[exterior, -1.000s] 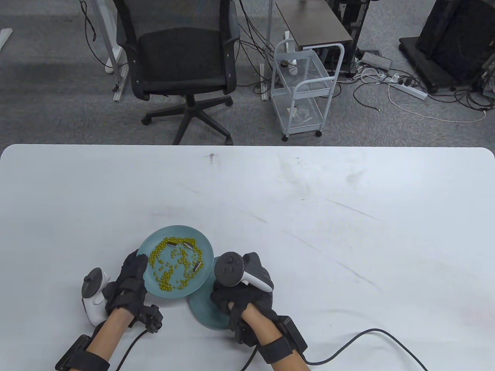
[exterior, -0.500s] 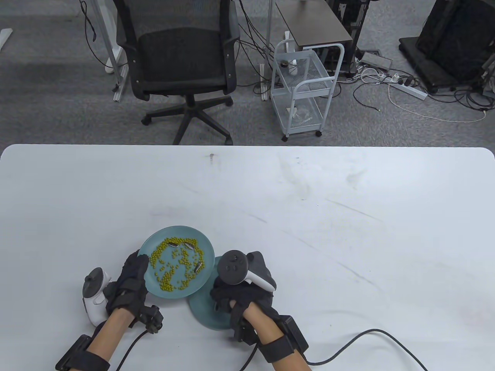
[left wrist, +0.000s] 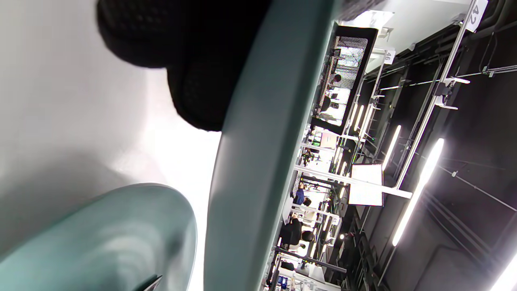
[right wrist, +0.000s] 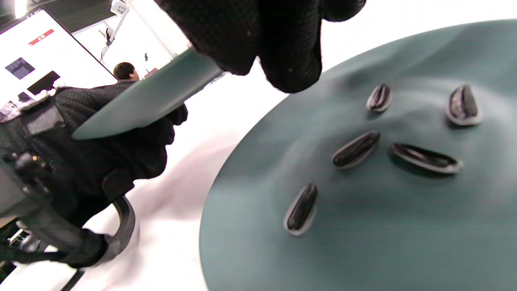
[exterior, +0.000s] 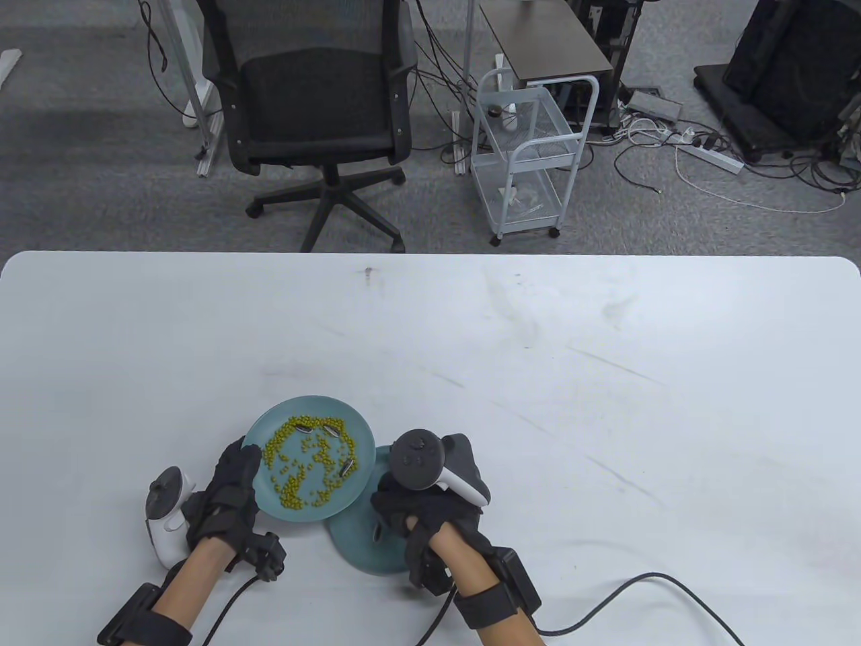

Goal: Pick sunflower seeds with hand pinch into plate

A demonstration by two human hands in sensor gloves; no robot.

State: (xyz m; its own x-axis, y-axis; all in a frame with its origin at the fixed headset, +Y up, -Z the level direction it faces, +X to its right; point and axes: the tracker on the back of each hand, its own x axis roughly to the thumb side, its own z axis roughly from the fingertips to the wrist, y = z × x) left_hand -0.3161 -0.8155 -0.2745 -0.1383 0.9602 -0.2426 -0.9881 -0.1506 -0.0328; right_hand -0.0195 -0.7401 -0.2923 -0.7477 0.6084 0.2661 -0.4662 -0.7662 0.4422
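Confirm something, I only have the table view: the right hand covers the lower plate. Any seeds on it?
Observer: Yes. The right wrist view shows five sunflower seeds lying apart on the lower plate.
Operator: Is the right hand carrying one now?
Observer: Cannot tell. The right hand has its fingers bunched above that plate, and no seed shows between them.
Operator: Is the upper plate resting on the table?
Observer: No. The left hand holds the upper plate up off the table, with its fingers under the rim in the left wrist view.
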